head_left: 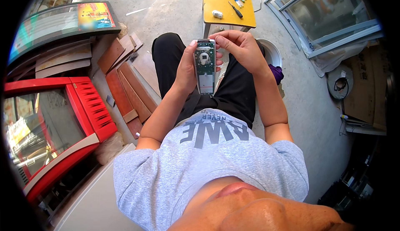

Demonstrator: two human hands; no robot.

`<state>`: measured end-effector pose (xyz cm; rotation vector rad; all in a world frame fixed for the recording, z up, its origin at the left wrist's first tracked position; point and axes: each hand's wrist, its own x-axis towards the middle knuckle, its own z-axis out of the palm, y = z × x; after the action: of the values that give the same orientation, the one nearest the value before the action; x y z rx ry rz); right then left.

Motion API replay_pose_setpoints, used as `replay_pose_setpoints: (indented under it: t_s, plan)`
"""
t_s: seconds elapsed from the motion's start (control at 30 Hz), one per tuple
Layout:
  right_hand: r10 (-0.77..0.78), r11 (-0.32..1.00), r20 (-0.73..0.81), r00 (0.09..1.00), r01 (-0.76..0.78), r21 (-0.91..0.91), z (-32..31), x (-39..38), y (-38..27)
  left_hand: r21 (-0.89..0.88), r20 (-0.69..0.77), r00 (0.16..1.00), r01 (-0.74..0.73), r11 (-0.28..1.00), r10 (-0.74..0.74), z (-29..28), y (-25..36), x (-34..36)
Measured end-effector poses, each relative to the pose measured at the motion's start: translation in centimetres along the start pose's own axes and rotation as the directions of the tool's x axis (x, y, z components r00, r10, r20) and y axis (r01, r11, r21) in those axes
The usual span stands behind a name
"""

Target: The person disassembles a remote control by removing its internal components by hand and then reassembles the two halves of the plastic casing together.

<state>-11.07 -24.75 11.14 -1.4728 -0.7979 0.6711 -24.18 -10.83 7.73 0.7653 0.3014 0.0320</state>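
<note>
A slim remote control (205, 66) with its casing open is held upright over my lap. Its green circuit board faces me, with a pale panel at the lower end. My left hand (187, 70) is closed round it, the thumb along the left edge and the fingertips showing past the right edge. At the top right corner, my right hand (239, 49) has thumb and forefinger pinched together against the casing's rim. Whether a small part sits between those two fingers is hidden.
Ahead stands a yellow table (216, 6) with a black-handled screwdriver (235, 10), other slim tools and a crumpled white piece (217, 14). A white bucket (271, 51) with purple cloth (276, 73) is beside my right knee. Wood boards (131, 89) and a red-framed cabinet (93, 106) lie left.
</note>
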Motion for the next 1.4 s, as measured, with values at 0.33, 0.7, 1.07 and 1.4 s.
replay_pose_setpoints:
  t_s: [0.33,0.7,1.07,1.4]
  plan:
    - [0.055,0.998,-0.105,0.993,-0.055,0.005,1.7,-1.3,-1.1,0.324,-0.041,0.982,-0.164,0.932,0.187,-0.5,-0.3,-0.3]
    - [-0.290,0.938,-0.035,0.956,0.277,-0.208,1.8,-2.1,-1.0,0.565,0.235,0.701,-0.662,0.492,0.673,-2.0,-1.8,-0.1]
    - [-0.327,0.921,0.045,0.944,0.329,-0.209,1.7,-2.6,-0.8,0.586,0.388,0.558,-0.764,0.271,0.733,-2.5,-1.4,-0.1]
    - [-0.258,0.945,0.058,0.964,0.264,-0.194,1.6,-2.6,-1.0,0.613,0.377,0.575,-0.742,0.270,0.726,-3.1,-2.3,0.2]
